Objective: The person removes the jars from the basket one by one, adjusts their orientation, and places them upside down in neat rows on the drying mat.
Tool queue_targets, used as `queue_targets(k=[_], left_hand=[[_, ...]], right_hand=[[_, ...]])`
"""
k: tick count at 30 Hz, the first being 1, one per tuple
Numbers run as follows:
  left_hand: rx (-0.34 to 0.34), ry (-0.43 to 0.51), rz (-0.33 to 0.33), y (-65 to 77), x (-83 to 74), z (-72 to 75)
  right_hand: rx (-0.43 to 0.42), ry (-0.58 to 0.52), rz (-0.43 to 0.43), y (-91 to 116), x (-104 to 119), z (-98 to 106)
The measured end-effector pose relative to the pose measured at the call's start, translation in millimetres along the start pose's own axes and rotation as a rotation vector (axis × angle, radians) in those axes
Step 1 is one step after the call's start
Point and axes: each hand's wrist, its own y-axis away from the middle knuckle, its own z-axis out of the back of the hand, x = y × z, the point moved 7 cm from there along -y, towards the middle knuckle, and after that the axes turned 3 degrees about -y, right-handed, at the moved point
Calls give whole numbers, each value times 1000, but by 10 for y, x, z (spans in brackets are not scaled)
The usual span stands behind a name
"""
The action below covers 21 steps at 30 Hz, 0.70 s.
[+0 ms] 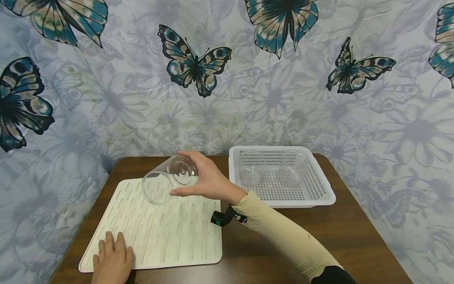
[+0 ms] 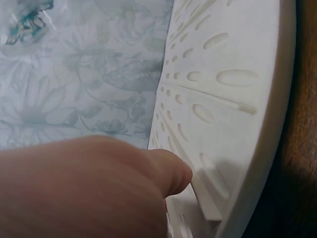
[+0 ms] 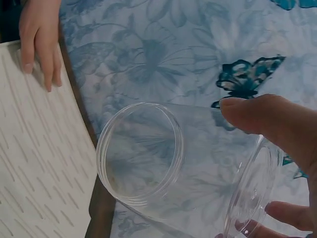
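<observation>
A clear cup (image 1: 159,185) is tilted on its side above the back of a cream ribbed drying mat (image 1: 170,236), its rim facing left and its base to the right. My right hand (image 1: 209,177) grips the cup near the base, thumb on one side and fingers on the other. In the right wrist view the cup (image 3: 198,158) looks see-through, with nothing visible inside. My left hand (image 1: 112,260) rests on the mat's front left corner, fingers extended. The left wrist view shows the thumb (image 2: 173,171) of that hand against the mat's surface.
A white slotted basket (image 1: 326,195) stands at the back right, with faint transparent shapes inside that are hard to make out. The brown wooden table (image 1: 262,252) ends at a butterfly-patterned cloth backdrop (image 1: 273,102).
</observation>
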Motion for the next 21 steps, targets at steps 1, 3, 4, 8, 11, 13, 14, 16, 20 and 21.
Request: queue_targets(k=[1, 3, 4, 8, 11, 13, 14, 16, 20, 21], left_hand=[[6, 2, -5, -6, -14, 7], [23, 4, -11, -15, -36, 18], [34, 7, -16, -18, -46, 24], [52, 18, -37, -18, -84, 48], [53, 21, -49, -6, -106, 59], [54, 23, -44, 8, -106, 62], [57, 25, -39, 16, -102, 63], [60, 26, -27, 32, -87, 65], [63, 19, -13, 69, -52, 64], [60, 17, -11, 78, -47, 63]], right_hand=[[13, 9, -1, -42, -12, -33], [36, 28, -5, -130, -51, -100], [44, 43, -6, -173, -66, -129], [49, 137, -11, -344, -141, -250], [48, 190, -16, -459, -181, -349], [62, 204, -23, -529, -193, -429], [69, 204, -26, -563, -196, -472], [86, 213, -32, -628, -189, -563], [132, 264, -45, -742, -167, -773], [144, 283, -46, -770, -159, -828]])
